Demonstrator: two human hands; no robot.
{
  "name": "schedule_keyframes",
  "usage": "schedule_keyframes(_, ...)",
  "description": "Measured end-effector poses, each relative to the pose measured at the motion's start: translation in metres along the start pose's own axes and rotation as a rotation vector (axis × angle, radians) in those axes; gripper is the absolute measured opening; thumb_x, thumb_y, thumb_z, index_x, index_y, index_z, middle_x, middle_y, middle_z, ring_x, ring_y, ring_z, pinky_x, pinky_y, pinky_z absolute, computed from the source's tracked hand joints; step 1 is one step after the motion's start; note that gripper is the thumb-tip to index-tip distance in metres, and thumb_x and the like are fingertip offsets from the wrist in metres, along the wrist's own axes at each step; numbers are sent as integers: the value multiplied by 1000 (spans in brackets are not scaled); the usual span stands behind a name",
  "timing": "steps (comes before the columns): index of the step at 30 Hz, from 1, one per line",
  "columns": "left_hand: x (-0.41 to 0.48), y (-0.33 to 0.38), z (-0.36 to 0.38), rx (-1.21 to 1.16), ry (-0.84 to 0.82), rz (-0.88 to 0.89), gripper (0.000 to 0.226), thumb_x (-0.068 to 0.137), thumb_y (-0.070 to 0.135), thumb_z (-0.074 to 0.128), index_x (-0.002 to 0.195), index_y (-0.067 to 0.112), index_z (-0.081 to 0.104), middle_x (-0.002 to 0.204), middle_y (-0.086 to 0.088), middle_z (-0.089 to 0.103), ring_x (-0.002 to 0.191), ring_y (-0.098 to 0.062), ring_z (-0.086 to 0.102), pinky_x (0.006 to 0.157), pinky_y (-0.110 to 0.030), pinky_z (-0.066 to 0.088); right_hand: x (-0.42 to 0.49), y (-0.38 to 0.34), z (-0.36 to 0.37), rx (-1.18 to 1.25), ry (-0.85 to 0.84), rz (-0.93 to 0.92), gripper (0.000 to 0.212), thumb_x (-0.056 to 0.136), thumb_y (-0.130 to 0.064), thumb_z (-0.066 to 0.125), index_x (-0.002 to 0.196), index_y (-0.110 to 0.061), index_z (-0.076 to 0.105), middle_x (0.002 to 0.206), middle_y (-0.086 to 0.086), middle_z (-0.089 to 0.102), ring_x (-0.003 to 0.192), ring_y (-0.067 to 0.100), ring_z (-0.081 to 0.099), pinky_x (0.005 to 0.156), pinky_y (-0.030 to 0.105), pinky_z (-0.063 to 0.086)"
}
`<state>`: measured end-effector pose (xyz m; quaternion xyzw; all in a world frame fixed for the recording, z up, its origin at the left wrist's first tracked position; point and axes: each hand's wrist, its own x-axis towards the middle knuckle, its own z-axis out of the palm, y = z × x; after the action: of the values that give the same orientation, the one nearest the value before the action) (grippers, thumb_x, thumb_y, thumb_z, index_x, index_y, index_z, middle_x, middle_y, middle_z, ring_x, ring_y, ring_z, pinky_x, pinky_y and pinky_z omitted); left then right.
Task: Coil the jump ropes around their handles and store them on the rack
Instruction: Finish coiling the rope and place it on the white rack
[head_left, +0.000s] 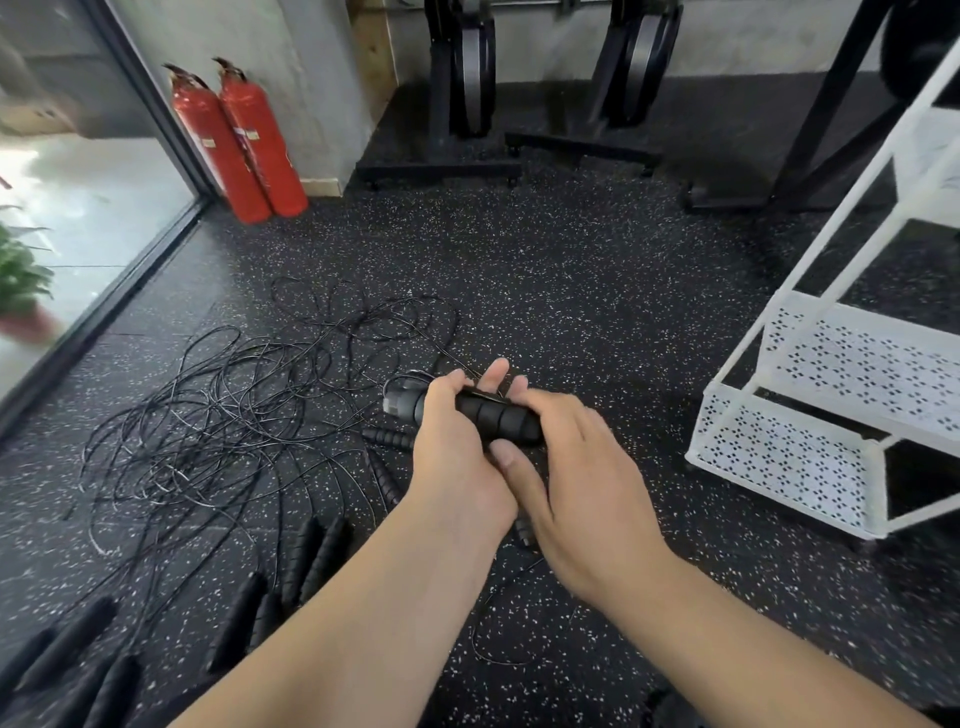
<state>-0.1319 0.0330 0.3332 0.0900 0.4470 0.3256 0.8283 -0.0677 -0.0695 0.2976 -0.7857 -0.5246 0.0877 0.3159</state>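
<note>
My left hand (457, 457) grips a pair of black ribbed jump-rope handles (498, 418), held level above the floor with their grey caps pointing left. My right hand (576, 467) rests over the right end of the handles, thumb underneath, with thin black cord crossing the fingers near the top. A tangle of thin black ropes (223, 415) lies spread on the floor to the left. More black handles (317, 558) lie on the floor below my left arm and at the bottom left. The white perforated metal rack (810, 415) stands at the right.
Two red fire extinguishers (244, 140) lean at the wall corner by the glass door on the left. Black gym machine bases (519, 156) stand at the back. The floor is black speckled rubber. A potted plant (21, 291) shows outside the glass.
</note>
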Motion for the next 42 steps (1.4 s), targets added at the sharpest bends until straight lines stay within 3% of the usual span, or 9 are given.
schedule_keyframes(3,-1,-8,0,11,2,-31,42,105,39,62,74,15,76,78,-6,79,64,-28,77,80,-46,59,3,8,3,105,-4,22,48,101,-67,38,139,-38,46,129,-18,50,94,12,63,81,41,55)
schedule_keyframes(6,3,-12,-3,93,-32,-86,50,97,61,67,116,17,82,96,-9,81,90,-34,80,96,-49,60,6,13,4,154,64,29,33,102,-56,48,127,-35,55,116,-16,54,88,8,60,78,39,53)
schedule_keyframes(11,7,-18,-10,437,-155,25,97,66,77,86,140,18,65,127,-9,76,119,-24,73,112,-48,50,29,25,-23,200,67,197,17,106,-48,53,114,-33,56,101,-13,65,86,2,61,66,19,43)
schedule_keyframes(18,7,-22,-43,2098,-240,1186,103,91,65,68,168,25,13,172,1,8,162,-24,7,133,-45,13,34,73,-56,133,-345,421,33,106,-56,51,105,-25,63,85,-4,66,72,13,58,65,33,42)
schedule_keyframes(20,8,-26,-49,2385,-305,1147,109,91,70,66,168,22,6,171,-3,20,160,-28,21,131,-48,21,30,69,-54,215,-437,406,35,106,-57,53,100,-25,65,89,0,72,78,21,66,74,39,53)
schedule_keyframes(22,8,-25,-50,2397,-301,1055,94,93,65,67,161,28,15,149,2,50,132,-26,58,106,-43,50,27,66,-52,285,-473,386,39,105,-60,54,96,-24,67,94,5,75,87,29,69,88,51,60)
schedule_keyframes(25,7,-18,-48,2289,-288,1083,57,92,60,68,133,35,37,113,10,62,95,-22,68,74,-38,54,26,62,-53,422,-432,411,47,104,-63,51,95,-22,71,82,-6,71,80,12,62,77,40,55)
schedule_keyframes(33,6,0,-48,2003,-503,716,69,78,72,75,126,39,38,90,14,64,84,-11,64,76,-36,55,25,52,-44,516,-275,433,59,101,-72,46,95,-22,78,86,-6,80,84,3,73,90,39,55)
schedule_keyframes(42,12,-20,-52,2333,-119,1076,65,85,67,69,125,26,38,123,3,56,115,-26,57,96,-42,48,21,51,-13,561,-236,488,73,97,-83,41,105,-22,80,89,0,82,93,19,78,93,41,55)
